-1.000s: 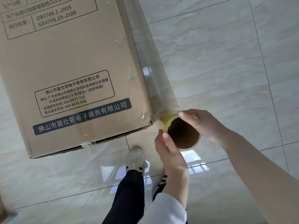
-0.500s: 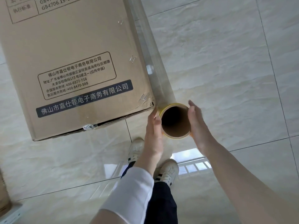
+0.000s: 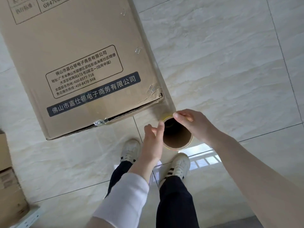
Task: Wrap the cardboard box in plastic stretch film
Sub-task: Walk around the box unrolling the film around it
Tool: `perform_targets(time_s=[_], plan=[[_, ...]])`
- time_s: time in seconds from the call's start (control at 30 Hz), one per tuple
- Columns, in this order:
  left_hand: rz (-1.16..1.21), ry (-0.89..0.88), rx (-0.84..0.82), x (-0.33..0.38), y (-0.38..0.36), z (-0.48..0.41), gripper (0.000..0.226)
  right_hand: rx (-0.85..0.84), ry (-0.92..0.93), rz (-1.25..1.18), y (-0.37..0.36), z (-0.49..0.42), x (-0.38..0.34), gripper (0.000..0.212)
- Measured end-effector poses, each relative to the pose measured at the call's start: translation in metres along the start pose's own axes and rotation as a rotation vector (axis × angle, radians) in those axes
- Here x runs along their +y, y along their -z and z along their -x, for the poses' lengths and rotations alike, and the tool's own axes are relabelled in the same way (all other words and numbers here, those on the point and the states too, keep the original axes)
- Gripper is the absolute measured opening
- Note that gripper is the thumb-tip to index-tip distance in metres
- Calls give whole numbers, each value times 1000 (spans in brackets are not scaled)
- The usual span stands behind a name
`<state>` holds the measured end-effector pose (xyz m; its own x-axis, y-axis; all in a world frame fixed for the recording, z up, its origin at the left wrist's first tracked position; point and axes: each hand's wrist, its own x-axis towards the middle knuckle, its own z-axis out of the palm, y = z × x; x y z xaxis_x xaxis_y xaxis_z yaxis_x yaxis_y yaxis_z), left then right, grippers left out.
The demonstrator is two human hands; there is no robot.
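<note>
A tall brown cardboard box (image 3: 79, 51) with black printed labels stands on the tiled floor, filling the upper left. The stretch film roll (image 3: 176, 139) shows its brown cardboard core end-on, just off the box's near right corner. A clear sheet of film (image 3: 158, 76) runs from the roll up along the box's right side. My right hand (image 3: 194, 124) grips the roll's top and right rim. My left hand (image 3: 153, 142) rests against the roll's left side, fingers loosely spread.
My two white shoes (image 3: 179, 167) and dark trousers stand directly below the roll. Other cardboard boxes (image 3: 8, 181) sit at the left edge, with a pale metal bar (image 3: 28, 219) beneath them. Glossy tiled floor (image 3: 230, 63) spreads to the right.
The roll has shifted right and down, a little farther from the box corner. My right hand moved from the roll's side onto its top rim. My feet have stepped apart.
</note>
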<state>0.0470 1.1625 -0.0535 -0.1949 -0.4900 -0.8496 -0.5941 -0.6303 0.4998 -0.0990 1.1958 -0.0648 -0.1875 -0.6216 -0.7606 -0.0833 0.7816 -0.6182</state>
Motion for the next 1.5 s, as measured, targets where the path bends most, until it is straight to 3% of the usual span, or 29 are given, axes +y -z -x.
perform_targets(time_s=[0.03,0.1,0.2,0.33,0.43,0.63,0.73,0.87,0.97,1.0,1.1,1.23,1.3,1.4,1.5], plan=[[-15,-27,-63,2,8,-8,51,4,-14,-68,-2,3,3,38],[0,-106,-199,6,21,-19,67,-8,-62,-143,-7,12,10,55],[-53,-134,-342,3,33,-29,55,44,-77,-320,-27,24,17,59],[-42,-152,-205,-14,36,-26,58,334,-205,-378,-55,30,11,59],[-42,-186,-204,-30,52,-16,55,259,-204,-316,-66,31,8,71],[-171,-145,-168,-38,72,-3,64,154,-169,-299,-87,26,16,68],[-375,-143,-195,-26,78,-4,46,146,-161,-421,-102,37,17,78],[-386,-208,-272,-9,83,-21,40,384,-205,-846,-139,62,11,67],[-464,-283,-379,-14,95,-30,58,567,-295,-753,-159,58,2,71],[-482,-330,-382,-19,100,-30,67,604,-300,-679,-158,55,-3,63],[-379,-321,-286,-40,123,-21,71,521,-294,-466,-156,48,-20,40],[-385,-129,-287,-58,160,-2,65,307,-320,-403,-177,44,-27,55],[-485,-117,-326,-54,166,-7,69,350,-312,-447,-189,43,-23,60],[-550,-177,-442,-35,155,-23,68,489,-267,-561,-200,48,-14,48],[-600,-240,-574,-30,147,-31,57,552,-230,-853,-222,62,-5,55]])
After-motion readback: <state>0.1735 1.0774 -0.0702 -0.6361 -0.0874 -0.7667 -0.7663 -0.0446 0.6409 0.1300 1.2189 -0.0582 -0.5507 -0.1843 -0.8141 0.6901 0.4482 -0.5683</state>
